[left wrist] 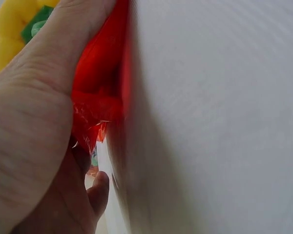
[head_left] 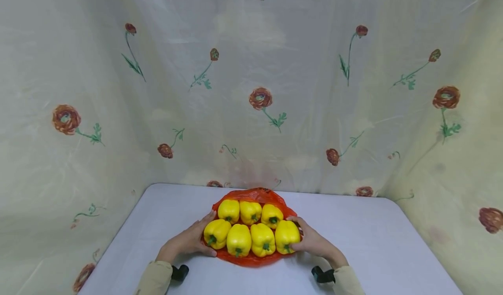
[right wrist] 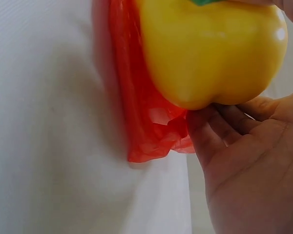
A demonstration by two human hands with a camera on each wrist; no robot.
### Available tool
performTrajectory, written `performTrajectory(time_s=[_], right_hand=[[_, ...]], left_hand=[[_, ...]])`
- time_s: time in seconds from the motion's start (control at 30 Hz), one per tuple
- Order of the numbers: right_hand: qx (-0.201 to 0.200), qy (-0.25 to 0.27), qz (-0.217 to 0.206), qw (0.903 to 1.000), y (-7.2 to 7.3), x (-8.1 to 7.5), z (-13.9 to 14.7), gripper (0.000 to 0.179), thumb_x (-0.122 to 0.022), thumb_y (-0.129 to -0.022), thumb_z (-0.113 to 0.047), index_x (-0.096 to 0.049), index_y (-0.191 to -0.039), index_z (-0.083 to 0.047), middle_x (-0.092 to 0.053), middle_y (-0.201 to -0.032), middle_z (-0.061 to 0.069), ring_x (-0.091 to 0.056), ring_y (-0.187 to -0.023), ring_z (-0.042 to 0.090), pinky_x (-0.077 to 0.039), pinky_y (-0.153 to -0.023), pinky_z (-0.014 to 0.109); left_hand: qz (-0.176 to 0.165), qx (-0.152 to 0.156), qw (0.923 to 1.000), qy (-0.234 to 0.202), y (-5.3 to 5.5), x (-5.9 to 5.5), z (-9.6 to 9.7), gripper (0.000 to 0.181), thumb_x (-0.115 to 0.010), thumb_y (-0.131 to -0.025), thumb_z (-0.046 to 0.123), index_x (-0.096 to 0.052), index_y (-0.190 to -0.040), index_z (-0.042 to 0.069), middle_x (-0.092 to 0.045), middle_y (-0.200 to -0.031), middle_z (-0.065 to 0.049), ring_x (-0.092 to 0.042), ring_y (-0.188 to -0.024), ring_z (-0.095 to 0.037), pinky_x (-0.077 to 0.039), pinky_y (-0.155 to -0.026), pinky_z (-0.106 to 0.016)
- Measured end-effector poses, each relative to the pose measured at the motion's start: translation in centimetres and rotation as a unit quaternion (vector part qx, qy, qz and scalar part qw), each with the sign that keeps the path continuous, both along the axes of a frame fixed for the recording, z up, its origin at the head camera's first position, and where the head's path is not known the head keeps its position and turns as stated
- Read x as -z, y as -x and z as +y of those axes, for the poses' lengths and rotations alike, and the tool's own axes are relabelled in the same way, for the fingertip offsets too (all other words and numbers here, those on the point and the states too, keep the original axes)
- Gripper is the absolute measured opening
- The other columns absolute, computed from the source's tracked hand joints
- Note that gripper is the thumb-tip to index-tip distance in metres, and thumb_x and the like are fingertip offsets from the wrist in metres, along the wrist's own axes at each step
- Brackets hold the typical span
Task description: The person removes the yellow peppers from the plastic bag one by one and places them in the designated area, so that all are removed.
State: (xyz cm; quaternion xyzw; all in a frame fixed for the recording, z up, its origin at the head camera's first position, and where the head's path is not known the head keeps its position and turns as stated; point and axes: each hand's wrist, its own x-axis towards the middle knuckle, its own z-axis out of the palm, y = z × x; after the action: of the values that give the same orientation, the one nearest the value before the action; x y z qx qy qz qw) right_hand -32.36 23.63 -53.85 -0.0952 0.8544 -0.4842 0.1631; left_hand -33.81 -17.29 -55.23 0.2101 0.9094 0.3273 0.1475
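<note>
Several yellow bell peppers point(head_left: 239, 239) lie in two rows on a red plastic bag point(head_left: 251, 261) in the middle of the table. At the bag's left side rests my left hand point(head_left: 192, 239), thumb and fingers spread along the edge beside the front-left pepper point(head_left: 217, 233). The left wrist view shows its thumb against the red plastic point(left wrist: 100, 63); most fingertips are hidden. My right hand point(head_left: 314, 241) grips the front-right pepper point(head_left: 287, 236). In the right wrist view its fingers point(right wrist: 205, 134) touch the underside of that pepper point(right wrist: 212, 53), with the thumb over the top.
A white-covered table point(head_left: 369, 251) extends around the bag. Pale curtains with printed flowers point(head_left: 260, 98) enclose the back and both sides. Black straps with small mounts point(head_left: 179, 273) sit at both wrists, below beige sleeves point(head_left: 154, 278).
</note>
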Motion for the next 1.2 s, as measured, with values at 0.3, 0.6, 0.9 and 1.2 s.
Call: performTrajectory(time_s=[0.3,0.6,0.9,1.2], right_hand=[[0.004,0.016,0.009,0.9998,0.0,-0.4,0.3,0.083,-0.080,-0.074,-0.024,-0.034,-0.143,-0.016,-0.036,-0.148,0.014,-0.040,-0.128,0.036,-0.039,-0.105,0.060],[0.016,0.009,0.025,0.9995,-0.1,-1.0,0.3,0.083,-0.079,-0.074,-0.022,-0.034,-0.144,-0.015,-0.035,-0.149,0.013,-0.041,-0.129,0.035,-0.040,-0.106,0.059],[0.032,0.007,0.045,0.9985,-0.3,-1.9,0.7,0.088,-0.079,-0.074,-0.025,-0.031,-0.147,-0.011,-0.035,-0.151,0.013,-0.039,-0.131,0.034,-0.034,-0.111,0.058],[0.050,0.027,0.063,0.9964,-0.5,-2.8,1.8,0.084,-0.078,-0.075,-0.019,-0.033,-0.146,-0.014,-0.035,-0.151,0.012,-0.040,-0.132,0.033,-0.037,-0.111,0.053]], left_hand=[[0.004,0.005,1.0000,0.002,0.1,0.0,-0.1,0.119,-0.078,-0.069,0.056,-0.007,-0.157,0.018,-0.009,-0.164,-0.006,-0.015,-0.149,-0.032,-0.009,-0.120,-0.058],[-0.001,0.001,1.0000,0.003,0.0,0.1,0.1,0.119,-0.078,-0.068,0.057,-0.008,-0.157,0.020,-0.010,-0.164,-0.005,-0.015,-0.149,-0.032,-0.009,-0.120,-0.058],[-0.005,-0.009,0.9999,0.003,-0.2,-0.2,0.2,0.119,-0.079,-0.069,0.055,-0.008,-0.157,0.020,-0.010,-0.164,-0.005,-0.015,-0.149,-0.032,-0.009,-0.120,-0.058],[-0.016,-0.017,0.9997,0.004,0.0,0.1,0.2,0.120,-0.079,-0.067,0.057,-0.008,-0.157,0.022,-0.012,-0.164,-0.004,-0.016,-0.149,-0.032,-0.009,-0.119,-0.059]])
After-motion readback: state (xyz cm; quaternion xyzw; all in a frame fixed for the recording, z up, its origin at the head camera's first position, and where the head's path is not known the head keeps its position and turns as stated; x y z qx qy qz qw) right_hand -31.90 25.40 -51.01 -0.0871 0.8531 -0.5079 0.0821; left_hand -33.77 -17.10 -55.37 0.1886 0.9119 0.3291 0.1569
